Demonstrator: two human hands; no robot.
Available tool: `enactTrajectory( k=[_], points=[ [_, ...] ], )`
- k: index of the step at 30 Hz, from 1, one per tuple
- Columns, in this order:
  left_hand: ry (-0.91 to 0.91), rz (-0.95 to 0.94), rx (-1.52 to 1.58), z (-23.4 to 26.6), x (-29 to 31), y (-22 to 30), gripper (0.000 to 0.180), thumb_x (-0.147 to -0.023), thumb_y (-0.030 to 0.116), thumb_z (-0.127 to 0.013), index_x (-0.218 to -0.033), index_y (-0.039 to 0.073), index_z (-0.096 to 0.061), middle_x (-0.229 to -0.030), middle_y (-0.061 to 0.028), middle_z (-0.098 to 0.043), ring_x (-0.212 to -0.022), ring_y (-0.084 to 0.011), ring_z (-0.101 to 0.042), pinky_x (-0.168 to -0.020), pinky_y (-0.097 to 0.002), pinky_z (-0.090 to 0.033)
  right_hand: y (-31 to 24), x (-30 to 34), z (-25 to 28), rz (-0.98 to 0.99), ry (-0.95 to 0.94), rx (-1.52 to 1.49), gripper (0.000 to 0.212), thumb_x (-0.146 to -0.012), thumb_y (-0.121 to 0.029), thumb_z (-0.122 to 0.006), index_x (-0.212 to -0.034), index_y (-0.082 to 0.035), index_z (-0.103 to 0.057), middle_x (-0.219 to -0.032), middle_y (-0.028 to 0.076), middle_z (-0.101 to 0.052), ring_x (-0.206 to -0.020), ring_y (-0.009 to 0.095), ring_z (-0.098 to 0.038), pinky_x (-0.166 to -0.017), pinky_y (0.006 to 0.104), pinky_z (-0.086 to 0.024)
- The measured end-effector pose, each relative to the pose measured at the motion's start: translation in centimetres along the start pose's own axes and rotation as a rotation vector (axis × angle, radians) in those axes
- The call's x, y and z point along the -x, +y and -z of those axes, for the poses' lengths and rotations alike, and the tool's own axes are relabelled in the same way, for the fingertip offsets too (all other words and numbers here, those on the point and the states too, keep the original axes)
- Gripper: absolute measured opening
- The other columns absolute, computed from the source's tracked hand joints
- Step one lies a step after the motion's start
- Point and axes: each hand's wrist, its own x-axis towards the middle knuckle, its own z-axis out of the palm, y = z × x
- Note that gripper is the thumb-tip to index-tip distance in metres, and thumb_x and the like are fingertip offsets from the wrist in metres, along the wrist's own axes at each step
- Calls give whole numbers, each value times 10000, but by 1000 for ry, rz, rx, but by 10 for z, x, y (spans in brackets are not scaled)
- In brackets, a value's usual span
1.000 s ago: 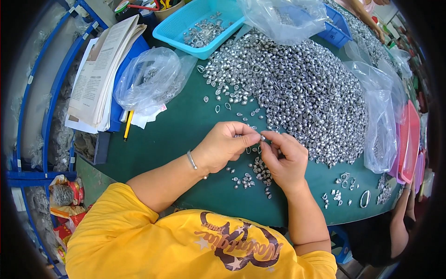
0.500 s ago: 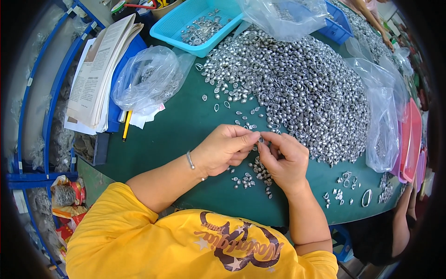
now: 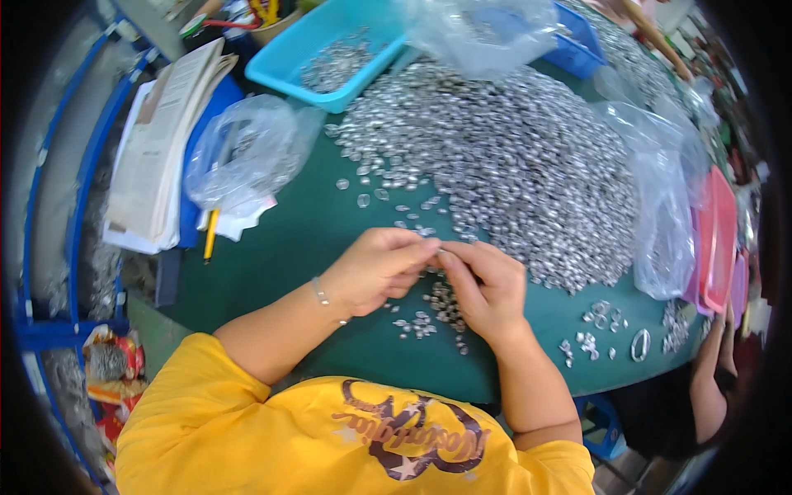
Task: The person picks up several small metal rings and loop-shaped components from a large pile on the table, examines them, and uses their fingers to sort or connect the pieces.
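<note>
My left hand [image 3: 388, 268] and my right hand [image 3: 488, 285] meet fingertip to fingertip over the near side of the green table. Both are closed in a pinch around a small silvery metal piece [image 3: 440, 250], mostly hidden by the fingers and blurred. Just beyond them spreads a big heap of small silvery oval metal pieces [image 3: 528, 173]. Under and beside my right hand lies a small cluster of the same pieces [image 3: 445, 305], with a smaller group [image 3: 417, 325] to its left.
A turquoise basket [image 3: 272, 70] holds more pieces. To the left are a plastic bag [image 3: 239, 148], papers [image 3: 153, 157] and a yellow pen [image 3: 210, 237]. Plastic bags [image 3: 660, 247], red trays [image 3: 718, 247] and sorted pieces [image 3: 606, 315] lie right. Other people's arms [image 3: 709, 384] show at the right edge.
The whole view has shifted slightly left and become blurred, as the camera moved. My hands keep the same fingertip pinch over the table.
</note>
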Motion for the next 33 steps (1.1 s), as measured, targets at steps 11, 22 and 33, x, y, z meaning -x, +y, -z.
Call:
enactTrajectory(
  k=[11,22,33],
  points=[
    [37,-136,-20,0,2,-3,191,-870,169,-485,-763,25,-549,-565,25,-393,-426,-36,-314,-373,-155,-241,23,21,107,-313,534,13,134,-795,-82,-601,-868,28,-629,-777,46,-626,-698,76,-549,-643,211,-447],
    [47,-152,18,0,4,-2,198,-848,159,-531,-747,-11,-551,-552,18,-409,-412,-38,-324,-375,-160,-252,90,-68,313,-455,957,61,233,-791,-193,-581,-793,36,-623,-477,-27,-425,-365,62,-345,-352,233,-241],
    [53,-151,-20,-3,-2,-5,194,-857,134,-499,-720,4,-546,-553,6,-403,-422,-52,-332,-379,-173,-259,174,-137,416,-621,1139,444,176,-716,-169,-630,-737,6,-635,-559,53,-525,-421,140,-440,-402,287,-357]
  ],
)
